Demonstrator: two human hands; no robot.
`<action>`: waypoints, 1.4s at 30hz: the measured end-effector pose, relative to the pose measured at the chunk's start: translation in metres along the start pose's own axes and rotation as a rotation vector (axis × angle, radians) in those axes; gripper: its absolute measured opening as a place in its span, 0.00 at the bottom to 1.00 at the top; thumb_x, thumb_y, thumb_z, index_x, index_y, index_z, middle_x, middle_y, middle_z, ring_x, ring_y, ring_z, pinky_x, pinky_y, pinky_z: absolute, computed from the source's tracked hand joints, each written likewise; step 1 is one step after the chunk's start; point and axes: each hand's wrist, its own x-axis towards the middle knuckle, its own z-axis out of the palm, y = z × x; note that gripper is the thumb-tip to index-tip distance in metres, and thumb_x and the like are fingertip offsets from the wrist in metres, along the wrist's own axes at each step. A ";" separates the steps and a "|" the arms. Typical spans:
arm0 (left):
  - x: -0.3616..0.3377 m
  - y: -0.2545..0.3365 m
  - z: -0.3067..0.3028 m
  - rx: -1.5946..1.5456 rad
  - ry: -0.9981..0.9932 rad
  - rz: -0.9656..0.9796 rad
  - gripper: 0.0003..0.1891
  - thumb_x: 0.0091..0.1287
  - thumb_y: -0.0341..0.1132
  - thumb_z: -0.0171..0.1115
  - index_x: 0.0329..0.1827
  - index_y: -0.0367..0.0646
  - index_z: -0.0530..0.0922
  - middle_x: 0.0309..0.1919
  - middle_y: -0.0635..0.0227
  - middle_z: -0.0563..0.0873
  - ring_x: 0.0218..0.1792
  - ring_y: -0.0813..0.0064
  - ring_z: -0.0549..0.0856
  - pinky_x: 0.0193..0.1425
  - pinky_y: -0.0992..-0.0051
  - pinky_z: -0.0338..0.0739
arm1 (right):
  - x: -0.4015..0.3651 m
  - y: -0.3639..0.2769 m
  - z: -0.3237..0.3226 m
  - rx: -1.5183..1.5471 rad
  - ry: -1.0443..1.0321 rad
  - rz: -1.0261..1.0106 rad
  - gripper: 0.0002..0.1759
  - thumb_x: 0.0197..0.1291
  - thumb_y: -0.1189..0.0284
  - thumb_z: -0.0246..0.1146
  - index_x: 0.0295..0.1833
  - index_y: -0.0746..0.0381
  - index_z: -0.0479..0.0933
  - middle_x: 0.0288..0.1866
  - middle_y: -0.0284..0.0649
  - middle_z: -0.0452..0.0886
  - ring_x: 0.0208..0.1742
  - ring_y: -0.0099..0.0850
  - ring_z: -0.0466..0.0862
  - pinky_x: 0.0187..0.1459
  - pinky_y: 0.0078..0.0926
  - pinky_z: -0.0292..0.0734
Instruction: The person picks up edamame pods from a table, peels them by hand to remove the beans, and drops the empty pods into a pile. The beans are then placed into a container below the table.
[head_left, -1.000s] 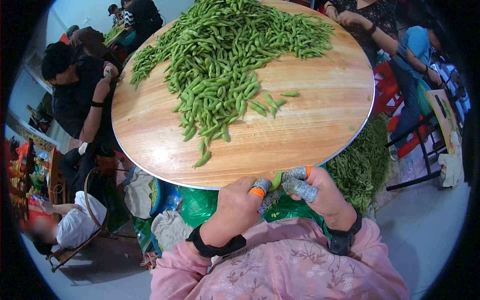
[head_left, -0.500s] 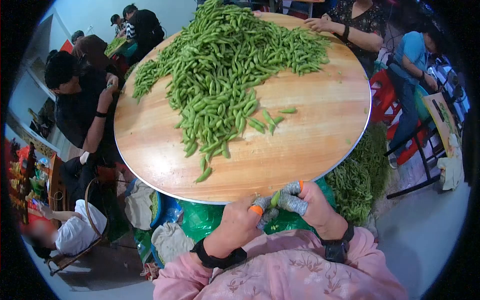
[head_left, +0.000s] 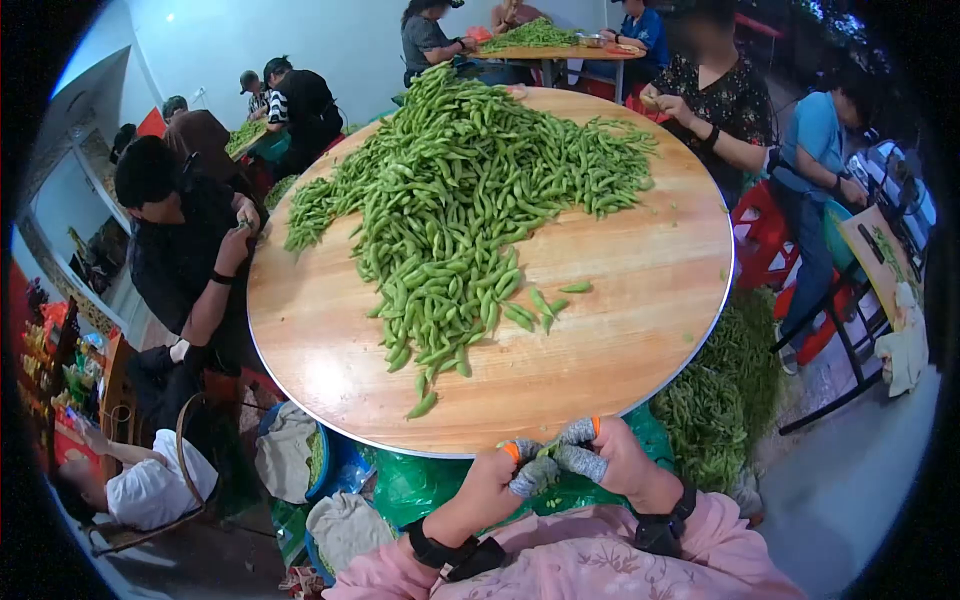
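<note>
Both my hands meet at the near edge of the round wooden table (head_left: 600, 330), with grey and orange covers on some fingers. My left hand (head_left: 505, 475) and my right hand (head_left: 610, 460) are closed around a green pod (head_left: 548, 449), pinching it between them; the fingers hide much of it. Beyond them a large heap of green pods (head_left: 450, 190) spreads over the table, and a few loose pods (head_left: 540, 306) lie at its near right side.
A green plastic bag (head_left: 415, 487) hangs below the table edge. Cloth-covered tubs (head_left: 290, 452) stand at lower left, and leafy plants (head_left: 715, 400) are piled at right. People sit on both sides; a red stool (head_left: 765, 235) is at right.
The view has tilted up, so the table sits lower and a back table shows. My hands have stayed together, with less of the pod showing. The person at upper right has raised their hands.
</note>
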 end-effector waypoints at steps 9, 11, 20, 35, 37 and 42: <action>-0.005 -0.003 -0.005 -0.438 -0.148 -0.177 0.11 0.66 0.36 0.49 0.30 0.39 0.74 0.19 0.78 0.72 0.21 0.88 0.67 0.24 0.86 0.61 | -0.002 0.014 -0.002 0.058 -0.066 0.012 0.07 0.55 0.78 0.58 0.39 0.68 0.75 0.30 0.31 0.77 0.32 0.18 0.74 0.35 0.16 0.69; -0.009 -0.010 -0.002 -0.358 -0.134 -0.199 0.10 0.66 0.36 0.49 0.33 0.39 0.75 0.20 0.78 0.72 0.22 0.88 0.68 0.26 0.86 0.62 | -0.003 0.011 0.000 0.016 -0.063 0.020 0.08 0.55 0.77 0.58 0.41 0.68 0.75 0.31 0.32 0.78 0.33 0.18 0.74 0.36 0.16 0.70; -0.023 -0.031 0.014 0.135 -0.165 -0.185 0.13 0.56 0.24 0.49 0.45 0.35 0.72 0.26 0.55 0.80 0.29 0.63 0.80 0.33 0.71 0.72 | -0.009 0.015 -0.002 -0.463 -0.010 -0.086 0.08 0.48 0.80 0.59 0.36 0.65 0.78 0.29 0.40 0.80 0.30 0.24 0.77 0.33 0.21 0.72; 0.016 -0.042 -0.092 1.033 0.219 -0.309 0.11 0.52 0.37 0.62 0.36 0.42 0.77 0.22 0.52 0.79 0.25 0.56 0.80 0.28 0.65 0.72 | -0.051 -0.006 -0.072 -0.727 0.492 0.187 0.11 0.48 0.81 0.58 0.40 0.71 0.76 0.31 0.42 0.81 0.33 0.27 0.79 0.37 0.22 0.73; 0.019 -0.036 -0.087 0.954 0.200 -0.351 0.11 0.54 0.36 0.62 0.37 0.41 0.77 0.23 0.55 0.81 0.25 0.60 0.81 0.29 0.68 0.73 | -0.039 -0.006 -0.058 -0.592 0.330 0.108 0.10 0.49 0.80 0.59 0.40 0.69 0.76 0.32 0.39 0.81 0.33 0.24 0.78 0.38 0.22 0.72; 0.013 -0.032 -0.060 -0.095 0.360 -0.183 0.08 0.59 0.31 0.59 0.38 0.35 0.77 0.27 0.68 0.82 0.27 0.79 0.80 0.32 0.80 0.73 | -0.002 -0.012 -0.009 -0.530 0.078 0.017 0.12 0.50 0.78 0.58 0.43 0.68 0.75 0.33 0.39 0.80 0.34 0.26 0.78 0.38 0.23 0.71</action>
